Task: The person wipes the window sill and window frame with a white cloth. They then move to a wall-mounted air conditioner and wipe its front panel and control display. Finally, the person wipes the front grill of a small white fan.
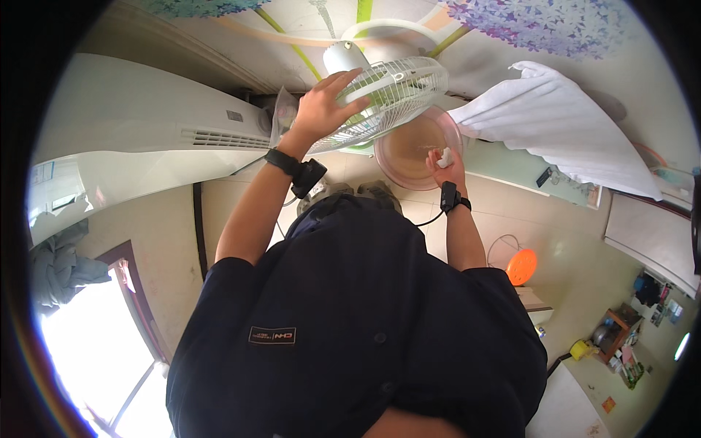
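Observation:
A white and pale-green electric fan (394,98) with a wire grille stands before me, tilted in the view. My left hand (328,107) lies on the rim of its grille, fingers spread. To the right, my right hand (442,164) holds a small crumpled white cloth or tissue (444,158) above a pinkish plastic basin (386,167) of murky, brownish water. The basin sits beside and partly behind the fan grille. Both wrists wear black strapped devices.
A tall white air conditioner (164,115) stands at the left. White cloth (547,115) drapes over furniture at the right, beside a glass-topped low cabinet (504,164). An orange round stool (521,267) stands further right. A cable runs near my right wrist.

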Tool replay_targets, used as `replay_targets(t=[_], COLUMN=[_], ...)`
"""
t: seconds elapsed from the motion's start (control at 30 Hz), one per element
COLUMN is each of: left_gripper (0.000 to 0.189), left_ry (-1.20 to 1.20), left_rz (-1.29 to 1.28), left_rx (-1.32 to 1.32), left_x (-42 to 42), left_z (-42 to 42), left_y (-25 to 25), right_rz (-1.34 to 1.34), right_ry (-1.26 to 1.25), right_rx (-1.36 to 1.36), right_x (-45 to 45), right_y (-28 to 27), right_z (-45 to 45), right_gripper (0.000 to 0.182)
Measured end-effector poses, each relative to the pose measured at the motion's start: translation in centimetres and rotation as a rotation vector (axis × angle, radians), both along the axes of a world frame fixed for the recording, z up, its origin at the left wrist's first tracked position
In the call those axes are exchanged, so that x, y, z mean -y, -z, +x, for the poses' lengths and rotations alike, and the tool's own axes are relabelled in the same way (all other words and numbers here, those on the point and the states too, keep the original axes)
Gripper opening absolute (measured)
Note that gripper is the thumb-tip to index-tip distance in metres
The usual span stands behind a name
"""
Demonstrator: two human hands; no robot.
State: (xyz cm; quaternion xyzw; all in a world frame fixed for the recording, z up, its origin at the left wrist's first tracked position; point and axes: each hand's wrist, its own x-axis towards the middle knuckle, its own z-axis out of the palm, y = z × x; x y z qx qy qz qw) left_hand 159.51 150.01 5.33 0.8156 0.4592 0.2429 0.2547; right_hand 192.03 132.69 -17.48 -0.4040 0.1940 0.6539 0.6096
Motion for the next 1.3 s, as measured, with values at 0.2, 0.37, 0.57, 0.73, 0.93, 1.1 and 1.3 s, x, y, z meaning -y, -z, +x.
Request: replay_targets(t=[0.2, 0.37, 0.57, 0.73, 0.93, 1.1, 1.3], left_gripper=[0.060, 0.060, 0.060, 0.061, 0.061, 0.061, 0.061], left_ry=[0.004, 0.013, 0.068, 0.105, 0.120, 0.118, 0.157], left_rz=[0.055, 0.018, 0.037, 0.027, 0.014, 0.010, 0.062], left_rx=[-0.022, 0.015, 0.042, 0.055, 0.091, 0.111, 0.122], left_x=[-0.5, -0.4, -1.3, -1.7, -1.9, -2.0, -2.4], left_z=[0.0, -1.1, -1.5, -2.4, -2.4, -2.7, -2.9], left_y=[0.9, 0.5, 0.4, 0.4, 0.2, 0.3, 0.9], right_rz=[0.076, 0.055, -0.018, -0.105, -0.101, -0.112, -0.161], right_ry=[-0.185, -0.218, -0.275, -0.259, -0.268, -0.264, -0.249], right_rx=[0.352, 0.566, 0.536, 0.652, 0.694, 0.744, 0.722], right_x=[-1.4, -3.2, -4.2, -4.8, -4.9, -5.2, -5.7], right_y=[1.4, -4.1, -4.9, -5.9, -5.8, -6.6, -6.4], right_z=[2.9, 0.0, 1.4, 0.1, -0.5, -1.0, -0.3], right_gripper=[0.024, 0.017, 0.014, 0.032, 0.033, 0.034, 0.041])
